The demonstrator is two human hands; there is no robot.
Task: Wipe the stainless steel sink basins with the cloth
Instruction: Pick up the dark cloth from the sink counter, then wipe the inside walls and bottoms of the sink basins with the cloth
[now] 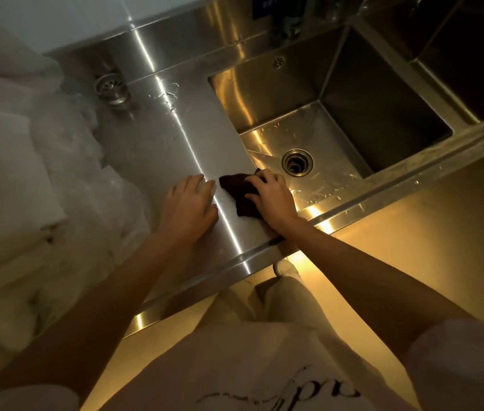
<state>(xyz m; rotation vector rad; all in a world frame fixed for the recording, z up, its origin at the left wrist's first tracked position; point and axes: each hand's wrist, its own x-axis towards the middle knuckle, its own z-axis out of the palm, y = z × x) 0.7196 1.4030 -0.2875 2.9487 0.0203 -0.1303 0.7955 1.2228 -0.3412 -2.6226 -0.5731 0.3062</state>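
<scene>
The steel table [157,137] runs from the left wall to the near basin [317,161], with a second basin [478,69] beyond it at the right. Both basins are rigid, fixed and smooth, so they take firm pressure; water streaks on the near basin's floor around the drain [297,162] suggest a slick surface where a hand could slide. Clear plastic wrap [71,149] bunches along the table's left side, and a loose strainer [113,89] sits near the back.

The left hand [188,203] lies flat on the table, fingers straight and slightly spread, holding nothing. The right hand [270,197] presses down on the cloth [239,192], its fingers [254,180] curled over the bunched fabric.

The cloth is dark, small and crumpled, lying on the table just beside the near basin's left rim, not yet inside it. It looks soft, light and limp, likely damp; it would handle best gathered into a pad under the palm, gripped at its middle rather than by a trailing corner.
</scene>
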